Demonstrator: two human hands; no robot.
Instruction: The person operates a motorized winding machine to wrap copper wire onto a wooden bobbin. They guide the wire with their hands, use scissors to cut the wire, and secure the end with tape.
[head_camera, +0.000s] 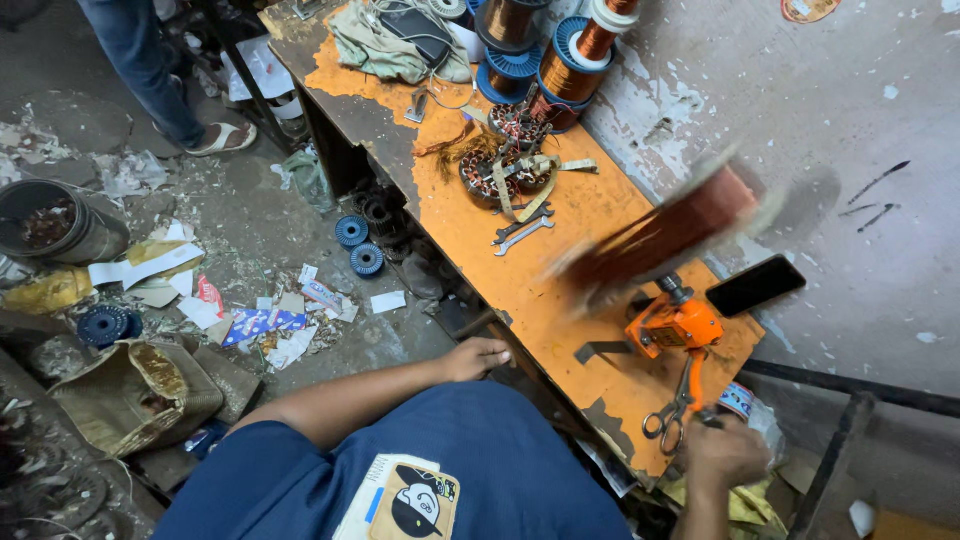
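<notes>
gripping winder crank (697, 385): right hand (722, 455) fingers closed | left hand (477, 358) fingers curled on bench edge (520, 345)

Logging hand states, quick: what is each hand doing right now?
Left hand: empty, fingers curled, resting on the bench edge.
Right hand: closed on the winder crank handle.

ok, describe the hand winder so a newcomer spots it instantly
Follow the orange workbench to its near end by the grey wall. The hand winder sits there, beside a black phone, its crank under the right hand. It is the only bright orange machine, with a blurred copper coil above it.
</notes>
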